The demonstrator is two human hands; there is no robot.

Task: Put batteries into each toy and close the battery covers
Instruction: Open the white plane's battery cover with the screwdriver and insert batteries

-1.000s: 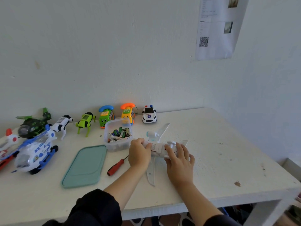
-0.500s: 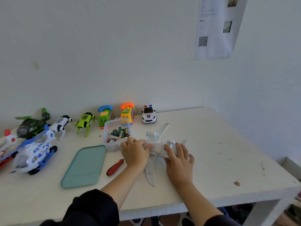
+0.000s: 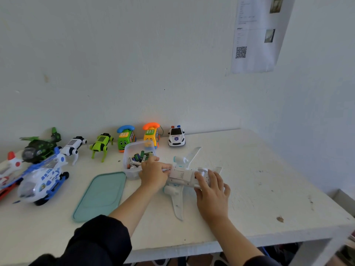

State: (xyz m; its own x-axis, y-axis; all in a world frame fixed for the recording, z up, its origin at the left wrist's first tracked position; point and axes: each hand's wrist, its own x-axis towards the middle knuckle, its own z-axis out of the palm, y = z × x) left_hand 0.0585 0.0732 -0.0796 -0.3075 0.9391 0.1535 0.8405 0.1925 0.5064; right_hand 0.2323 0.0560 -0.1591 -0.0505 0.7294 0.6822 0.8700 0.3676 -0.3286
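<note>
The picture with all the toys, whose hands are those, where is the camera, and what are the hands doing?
The camera sits on a person's head and looks down, so you see that person's own two hands. They work at a white table. In the middle lies a white toy airplane, belly up. The right hand rests on it to keep it steady. The left hand is at the airplane, right beside a clear box of batteries; I cannot tell whether it holds one. The box's green lid lies beside it. Along the wall wait more toys: helicopters, two robot dogs, two toy phones and a police car.
</note>
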